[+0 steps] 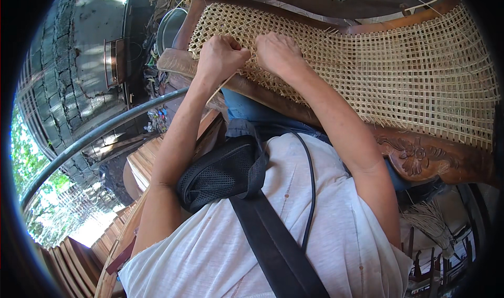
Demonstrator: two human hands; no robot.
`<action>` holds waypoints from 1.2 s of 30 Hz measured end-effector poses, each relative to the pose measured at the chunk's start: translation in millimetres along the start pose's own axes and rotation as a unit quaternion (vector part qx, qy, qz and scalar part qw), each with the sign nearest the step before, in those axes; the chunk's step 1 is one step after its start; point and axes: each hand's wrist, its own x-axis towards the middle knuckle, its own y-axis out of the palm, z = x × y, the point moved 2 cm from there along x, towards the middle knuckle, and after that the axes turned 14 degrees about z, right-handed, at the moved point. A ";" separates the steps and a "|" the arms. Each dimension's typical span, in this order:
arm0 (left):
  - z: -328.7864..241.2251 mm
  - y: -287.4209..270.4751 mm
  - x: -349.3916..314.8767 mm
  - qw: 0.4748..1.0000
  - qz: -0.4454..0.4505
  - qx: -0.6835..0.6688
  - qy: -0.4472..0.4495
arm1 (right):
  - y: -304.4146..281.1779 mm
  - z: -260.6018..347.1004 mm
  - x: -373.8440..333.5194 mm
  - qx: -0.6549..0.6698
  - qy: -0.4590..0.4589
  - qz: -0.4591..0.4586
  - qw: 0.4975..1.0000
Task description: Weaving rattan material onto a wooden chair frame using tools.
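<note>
In front of me lies a wooden seat frame with carved edges, filled with a woven cane panel (388, 61) of open mesh. My left hand (221, 59) is closed in a fist over the panel's left part, near the front rail (281, 98). From beside this fist a pale cane strand (223, 87) slants down across the rail toward my left forearm. Just to the right, my right hand (278, 52) is closed against the weave, knuckles up. Its fingertips are hidden, so what they pinch does not show. A small gap separates the two hands.
Loose cane ends stick out along the panel's edges. At the left a curved metal pipe (105, 127) and stacked wooden pieces (79, 261) stand close to my arm. A bundle of cane strands (428, 219) hangs at lower right. A round bucket-like container (170, 30) stands beyond the frame.
</note>
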 end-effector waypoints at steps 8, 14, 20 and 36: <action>10.5 9.3 9.6 0.992 0.018 0.114 0.046 | -4.4 -16.3 9.6 0.041 0.000 0.056 0.998; -5.1 19.5 9.8 0.984 0.013 0.164 0.062 | -11.1 -28.8 8.4 0.081 0.036 0.121 0.989; -11.5 32.8 10.9 0.981 0.008 0.176 0.086 | -34.7 -90.6 -4.6 0.039 0.165 0.013 0.986; -3.8 23.7 25.0 0.997 0.014 -0.038 0.060 | -13.4 -42.3 -9.3 0.036 0.047 0.067 0.996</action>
